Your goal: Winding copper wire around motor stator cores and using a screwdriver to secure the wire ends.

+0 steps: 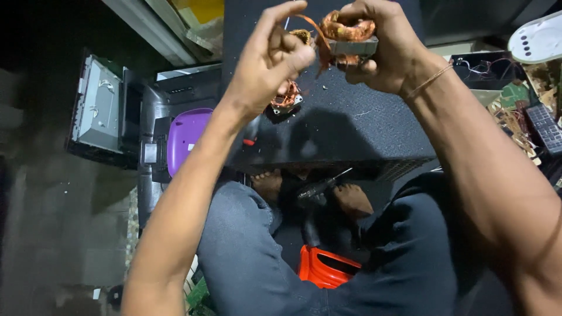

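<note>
Holding copper coil (349, 32) in right hand (383, 50) grip, left hand (270, 58) seemingly pinching its strand

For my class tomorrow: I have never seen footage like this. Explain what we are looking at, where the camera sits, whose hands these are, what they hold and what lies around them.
There is one picture, taken by a camera worn on a person's head, looking down at their own arms and lap. No machine is involved, only two bare hands.

The right hand grips a copper wire coil wound on a small grey metal block. The left hand pinches a strip of orange tape or wire leading off that coil.

Below them is a black flat panel resting across the knees, with a second small copper coil lying on it. A screwdriver lies near the bare feet. A purple object and a grey metal casing sit to the left, a remote control to the right.
</note>
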